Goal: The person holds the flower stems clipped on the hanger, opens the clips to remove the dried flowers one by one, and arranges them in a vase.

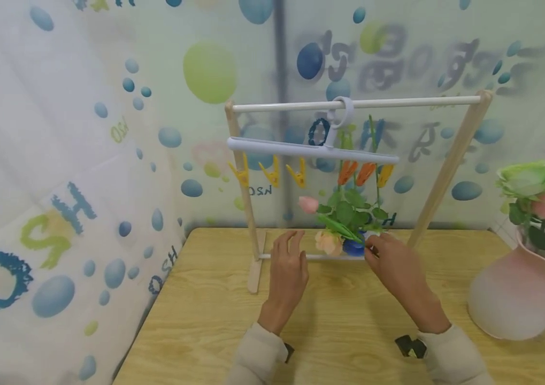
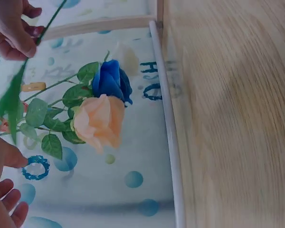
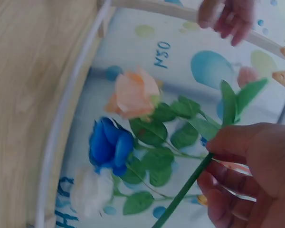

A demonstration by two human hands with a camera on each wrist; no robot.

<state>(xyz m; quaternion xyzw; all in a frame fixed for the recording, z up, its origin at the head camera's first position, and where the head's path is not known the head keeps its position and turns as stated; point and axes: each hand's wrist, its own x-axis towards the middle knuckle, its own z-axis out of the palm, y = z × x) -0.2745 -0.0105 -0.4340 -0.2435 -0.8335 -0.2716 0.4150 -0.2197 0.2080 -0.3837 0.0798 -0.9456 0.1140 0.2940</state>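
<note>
A wooden rack [image 1: 245, 203] with a white rod stands on the table and carries a white hanger [image 1: 301, 149] with yellow and orange clips. Artificial flowers hang head-down from the orange clips: a peach rose [image 1: 328, 242] [image 2: 102, 121] [image 3: 135, 92], a blue rose [image 1: 353, 248] [image 2: 112, 80] [image 3: 109, 145], a pink bud [image 1: 308, 203] and a white bloom [image 3: 92, 190]. My right hand [image 1: 370, 248] [image 3: 213, 156] pinches a loose green stem [image 3: 187, 187] [image 2: 47, 23] just right of the bunch. To the left of the roses my left hand [image 1: 291, 238] hovers with fingers relaxed, holding nothing.
A frosted pink vase [image 1: 517, 294] with a green rose and a pink rose stands at the table's right edge. The rack's white foot bar [image 1: 282, 256] lies just beyond my hands. A bubble-patterned curtain [image 1: 84, 160] closes off the back and left.
</note>
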